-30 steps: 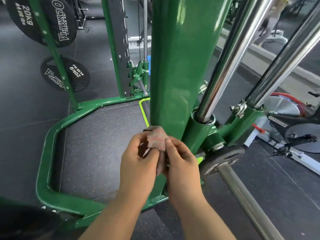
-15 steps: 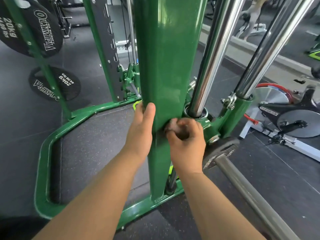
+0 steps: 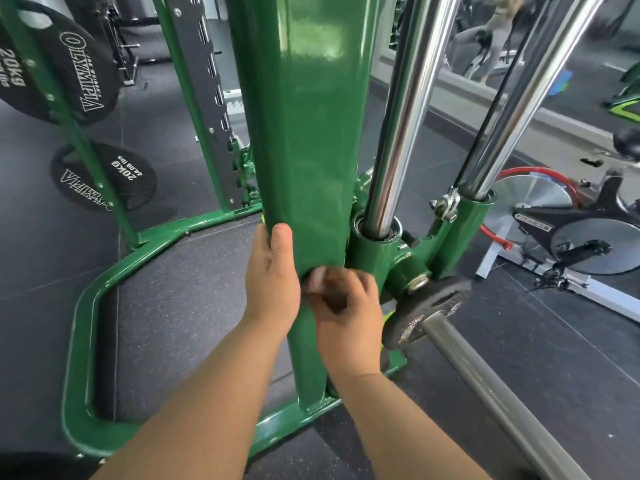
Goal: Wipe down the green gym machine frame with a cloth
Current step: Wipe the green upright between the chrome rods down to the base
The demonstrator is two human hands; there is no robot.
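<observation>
Gripping green post (image 3: 311, 161) as before, left hand (image 3: 272, 285); right hand (image 3: 346, 306) bunching cloth (image 3: 317, 277) against it.

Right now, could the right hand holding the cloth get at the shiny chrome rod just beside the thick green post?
Probably yes. The right hand, gripping the pinkish cloth against the thick green post, sits just below and left of the shiny chrome rod; nothing visible blocks the way between them.

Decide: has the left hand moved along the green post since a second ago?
Yes. The left hand left the cloth and rose to grip the post.
</observation>
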